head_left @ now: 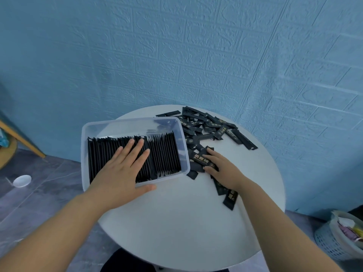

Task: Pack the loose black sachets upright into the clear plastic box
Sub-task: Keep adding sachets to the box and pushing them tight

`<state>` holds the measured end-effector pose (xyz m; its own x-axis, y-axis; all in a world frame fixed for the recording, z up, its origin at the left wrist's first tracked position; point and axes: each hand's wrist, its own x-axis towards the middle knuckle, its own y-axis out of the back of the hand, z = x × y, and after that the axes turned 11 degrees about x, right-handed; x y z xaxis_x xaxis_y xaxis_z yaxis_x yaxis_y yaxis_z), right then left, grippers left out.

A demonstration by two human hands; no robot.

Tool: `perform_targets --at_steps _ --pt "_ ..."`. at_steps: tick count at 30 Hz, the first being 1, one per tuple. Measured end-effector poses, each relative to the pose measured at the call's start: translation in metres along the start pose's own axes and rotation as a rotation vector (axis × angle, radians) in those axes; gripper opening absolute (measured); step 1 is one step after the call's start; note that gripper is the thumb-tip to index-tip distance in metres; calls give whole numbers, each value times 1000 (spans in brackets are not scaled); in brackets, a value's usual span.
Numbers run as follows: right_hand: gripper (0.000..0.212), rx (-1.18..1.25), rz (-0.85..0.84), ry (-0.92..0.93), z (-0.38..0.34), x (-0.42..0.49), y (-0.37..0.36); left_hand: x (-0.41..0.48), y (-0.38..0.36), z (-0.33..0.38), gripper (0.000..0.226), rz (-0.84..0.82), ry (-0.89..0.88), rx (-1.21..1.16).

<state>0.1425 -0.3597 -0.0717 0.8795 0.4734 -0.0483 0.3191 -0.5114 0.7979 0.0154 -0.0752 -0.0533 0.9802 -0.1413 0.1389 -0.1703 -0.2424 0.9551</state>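
Observation:
A clear plastic box (110, 125) sits on the left part of a round white table (176, 222). Several black sachets (167, 154) stand upright in a row inside it. My left hand (121, 171) lies flat on top of that row, fingers straight, thumb along the box's near rim. To the right of the box lies a loose pile of black sachets (212, 126) with gold print. My right hand (222, 169) rests on the near end of this pile, beside the box's right wall, thumb and fingers pinching a sachet (202, 159).
A blue brick-patterned wall (196, 55) stands right behind the table. A pale basket (337, 238) with items sits on the floor at the right. A small white dish (22, 181) lies on the floor at the left, near a wooden leg (21, 138).

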Motion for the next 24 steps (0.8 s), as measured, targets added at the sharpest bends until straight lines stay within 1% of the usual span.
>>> perform_targets --at_steps 2,4,5,6,8,9,11,13,14,17,19,22,24 --pt "53 -20 31 33 4 -12 9 -1 5 0 107 -69 20 -40" --pt "63 -64 168 39 6 -25 13 2 8 0 109 -119 12 -56" --pt "70 -78 241 -16 7 -33 13 2 8 0 111 -112 10 -73" --pt "78 -79 288 -122 8 -41 13 2 7 0 113 -102 7 -89" --pt "92 -62 301 -361 17 -58 7 0 9 2 113 -107 -4 -104" --pt "93 -63 292 -416 21 -65 2 0 10 4 113 -114 -14 -98" --pt "79 -51 281 -392 25 -74 -6 1 13 7 112 -121 -21 -93" --pt "64 34 280 -342 21 -81 -7 2 16 11 111 -130 -26 -79" --pt "61 83 287 -333 18 -84 -5 3 16 12 111 -132 -31 -79" --pt "62 224 400 -317 17 -91 2 3 17 19 111 -120 -55 -101" --pt "63 264 464 -338 16 -95 4 3 17 23 111 -101 -62 -114" --pt "59 128 577 -418 21 -99 7 3 17 25 110 -90 -51 -89" --pt "60 98 532 -490 22 -100 11 3 18 24 109 -94 -44 -86"
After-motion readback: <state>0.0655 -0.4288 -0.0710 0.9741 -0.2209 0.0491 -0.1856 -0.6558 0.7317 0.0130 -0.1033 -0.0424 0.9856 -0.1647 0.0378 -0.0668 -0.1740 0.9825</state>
